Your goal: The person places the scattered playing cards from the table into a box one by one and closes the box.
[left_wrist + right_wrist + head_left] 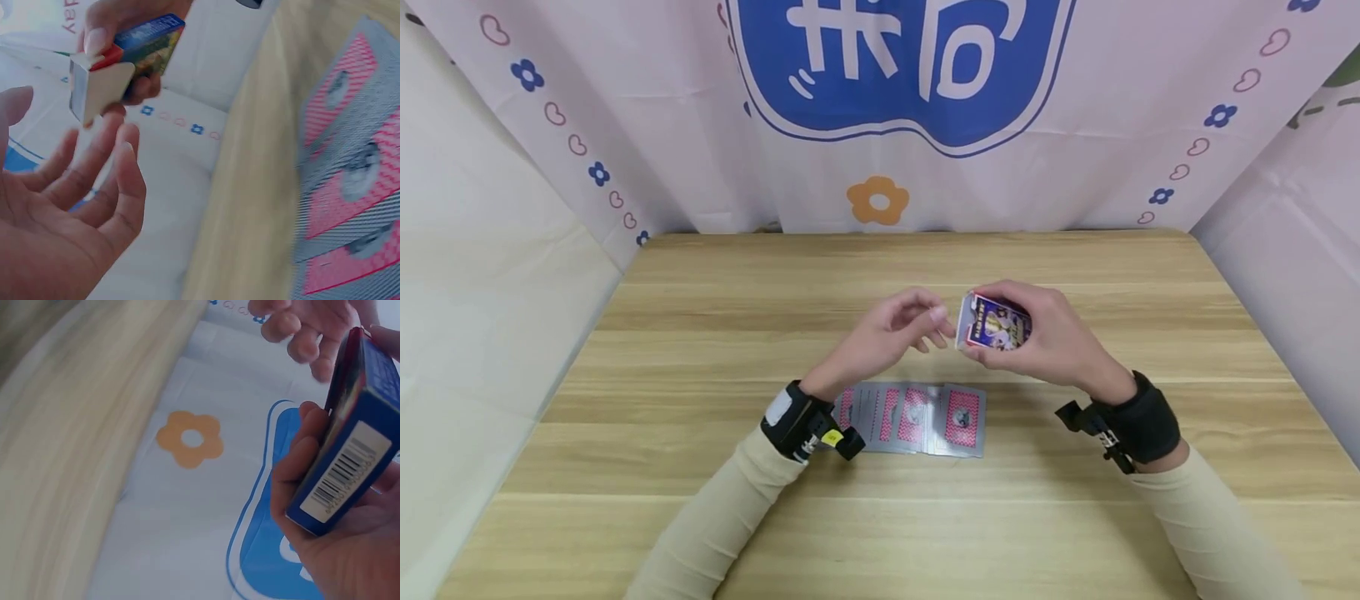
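1. On desk (700,333): overlapping cards (962,417), patterned backs up.
2. In right hand (1063,343), with fingers curled round: printed box (1003,325).
3. Left hand (883,335): loosely bent, holding nothing.
4. Box: above desk, pale end leftward; probably best gripped lightly.

Head: we look forward, down.
Left wrist: we face a blue cardboard box (150,47), close.
Right wrist: nearer, sharing it.

Light wood-grain table (925,533), overlapping pink-patterned cards (912,418) lying in a row on it
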The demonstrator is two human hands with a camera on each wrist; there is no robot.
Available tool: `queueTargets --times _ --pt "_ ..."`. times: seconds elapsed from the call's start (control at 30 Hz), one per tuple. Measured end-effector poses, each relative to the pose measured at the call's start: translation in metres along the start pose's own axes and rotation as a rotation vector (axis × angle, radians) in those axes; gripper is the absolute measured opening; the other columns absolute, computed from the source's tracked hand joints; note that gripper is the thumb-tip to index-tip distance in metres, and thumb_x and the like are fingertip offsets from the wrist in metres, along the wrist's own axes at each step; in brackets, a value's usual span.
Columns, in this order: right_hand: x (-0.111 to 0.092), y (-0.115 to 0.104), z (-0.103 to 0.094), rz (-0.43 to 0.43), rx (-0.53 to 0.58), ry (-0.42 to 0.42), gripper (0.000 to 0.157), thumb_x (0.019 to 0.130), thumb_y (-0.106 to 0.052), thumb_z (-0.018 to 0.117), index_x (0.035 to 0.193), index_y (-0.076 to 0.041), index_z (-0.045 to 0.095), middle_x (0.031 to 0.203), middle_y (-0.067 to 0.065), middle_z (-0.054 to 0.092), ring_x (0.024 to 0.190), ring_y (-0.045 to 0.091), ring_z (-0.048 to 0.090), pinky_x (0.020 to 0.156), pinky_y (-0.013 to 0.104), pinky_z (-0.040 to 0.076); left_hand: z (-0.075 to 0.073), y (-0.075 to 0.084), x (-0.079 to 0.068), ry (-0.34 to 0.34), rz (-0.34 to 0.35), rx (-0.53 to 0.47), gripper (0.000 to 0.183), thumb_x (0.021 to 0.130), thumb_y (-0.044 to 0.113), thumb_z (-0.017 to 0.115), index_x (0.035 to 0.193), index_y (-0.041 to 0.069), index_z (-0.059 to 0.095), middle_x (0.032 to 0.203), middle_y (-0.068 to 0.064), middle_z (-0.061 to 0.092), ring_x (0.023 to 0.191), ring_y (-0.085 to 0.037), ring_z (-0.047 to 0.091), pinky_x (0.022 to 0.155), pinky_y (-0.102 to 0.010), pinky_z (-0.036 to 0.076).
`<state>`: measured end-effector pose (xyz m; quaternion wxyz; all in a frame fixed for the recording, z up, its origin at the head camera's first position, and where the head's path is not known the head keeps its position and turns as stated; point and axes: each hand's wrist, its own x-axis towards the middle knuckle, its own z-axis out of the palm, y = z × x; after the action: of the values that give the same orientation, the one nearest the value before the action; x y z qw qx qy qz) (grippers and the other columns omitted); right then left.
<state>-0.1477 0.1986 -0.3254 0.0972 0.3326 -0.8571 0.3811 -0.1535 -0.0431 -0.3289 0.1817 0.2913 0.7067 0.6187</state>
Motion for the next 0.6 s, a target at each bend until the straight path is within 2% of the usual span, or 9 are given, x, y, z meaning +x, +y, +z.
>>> queueTargets --times 0.07,0.13,0.23,0.3,0.4,0.5,0.6 --pt "-0.009 0.008 -0.002 0.023 -0.004 -0.018 0.06 0.066 -0.029 0.084 0.118 -0.012 0.059 0.1 0.003 0.065 0.078 0.011 0.057 0.06 0.034 0.054 0.004 -0.016 0.004 -0.047 -0.002 0.076 0.024 0.1 0.027 0.049 0.111 0.006 0.056 0.103 -0.017 0.064 0.093 -0.028 0.059 0.08 -0.048 0.051" --pt "-0.016 0.013 -0.005 0.036 0.005 -0.043 0.06 0.067 -0.03 0.084 0.117 -0.013 0.058 0.099 0.001 0.064 0.078 0.01 0.058 0.06 0.035 0.055 0.008 -0.032 0.007 -0.103 -0.006 0.192 0.021 0.097 0.027 0.054 0.107 0.009 0.061 0.1 -0.01 0.065 0.091 -0.022 0.06 0.079 -0.043 0.052" --pt "-0.024 0.019 -0.009 0.043 0.003 -0.095 0.059 0.066 -0.029 0.085 0.116 -0.014 0.058 0.098 0.0 0.064 0.078 0.01 0.057 0.06 0.034 0.055 0.016 -0.049 0.011 -0.162 -0.007 0.482 0.021 0.089 0.026 0.066 0.106 0.014 0.064 0.096 0.0 0.065 0.086 -0.011 0.058 0.075 -0.032 0.052" --pt "-0.027 0.021 -0.01 0.052 -0.018 -0.136 0.058 0.065 -0.03 0.085 0.114 -0.016 0.057 0.098 -0.002 0.063 0.078 0.009 0.057 0.06 0.034 0.054 0.022 -0.055 0.012 -0.175 -0.001 0.673 0.031 0.083 0.031 0.073 0.107 0.012 0.066 0.095 0.002 0.065 0.084 -0.008 0.056 0.074 -0.028 0.051" --pt "-0.029 0.023 -0.011 0.064 -0.046 -0.194 0.058 0.064 -0.031 0.085 0.113 -0.019 0.056 0.097 -0.005 0.062 0.077 0.009 0.056 0.061 0.033 0.053 0.032 -0.058 0.012 -0.167 -0.027 0.897 0.051 0.073 0.049 0.076 0.108 0.013 0.067 0.096 0.002 0.062 0.084 -0.011 0.05 0.07 -0.027 0.047" --pt "-0.03 0.022 -0.011 0.082 -0.049 -0.237 0.058 0.065 -0.03 0.085 0.113 -0.02 0.054 0.097 -0.005 0.061 0.077 0.008 0.056 0.061 0.032 0.053 0.04 -0.06 0.009 -0.16 -0.062 0.989 0.063 0.065 0.062 0.074 0.108 0.016 0.065 0.097 0.003 0.054 0.086 -0.015 0.043 0.066 -0.029 0.045" --pt "-0.031 0.021 -0.01 0.1 -0.036 -0.26 0.058 0.065 -0.027 0.085 0.113 -0.02 0.053 0.097 -0.004 0.061 0.076 0.009 0.057 0.061 0.032 0.053 0.045 -0.06 0.008 -0.149 -0.069 0.997 0.064 0.062 0.062 0.076 0.105 0.017 0.062 0.097 0.003 0.047 0.087 -0.018 0.038 0.065 -0.029 0.044"
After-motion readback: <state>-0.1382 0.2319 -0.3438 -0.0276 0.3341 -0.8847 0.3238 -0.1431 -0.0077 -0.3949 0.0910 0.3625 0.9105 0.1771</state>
